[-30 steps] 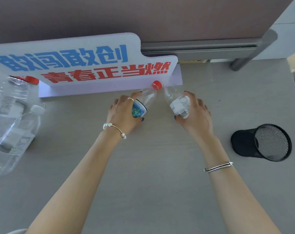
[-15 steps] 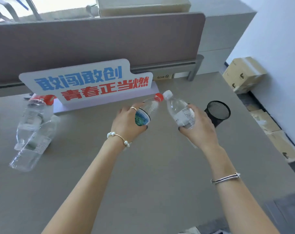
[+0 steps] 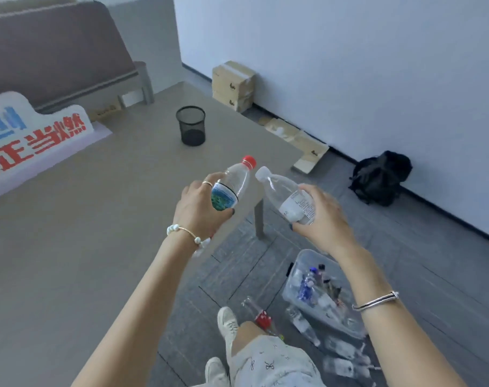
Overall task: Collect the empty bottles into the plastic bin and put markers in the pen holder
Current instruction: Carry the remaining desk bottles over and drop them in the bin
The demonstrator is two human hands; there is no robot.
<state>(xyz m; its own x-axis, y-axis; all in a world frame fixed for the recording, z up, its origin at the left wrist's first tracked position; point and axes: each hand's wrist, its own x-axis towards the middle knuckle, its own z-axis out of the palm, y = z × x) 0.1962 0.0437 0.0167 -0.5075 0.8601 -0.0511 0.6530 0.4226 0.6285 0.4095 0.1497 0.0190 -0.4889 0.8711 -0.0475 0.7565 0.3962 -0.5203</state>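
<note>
My left hand (image 3: 201, 209) grips a clear empty bottle with a red cap and a blue-green label (image 3: 239, 178), held over the desk's right edge. My right hand (image 3: 325, 222) grips a second clear bottle with a white cap and white label (image 3: 286, 195), held past the desk, above the floor. Below my right forearm a clear plastic bin (image 3: 307, 263) stands on the floor with several bottles inside. A black mesh pen holder (image 3: 191, 125) stands upright near the desk's far right corner. No markers are visible.
A white sign with red and blue characters (image 3: 31, 141) stands at the desk's left. Loose bottles (image 3: 302, 322) lie on the floor beside the bin, near my feet. Cardboard boxes (image 3: 233, 85) and a black bag (image 3: 379, 177) sit along the wall.
The view has swung right and down, off the desk toward the floor. Both hands have carried their bottles from beside the sign to the desk's right edge, and the bin has come into view.
</note>
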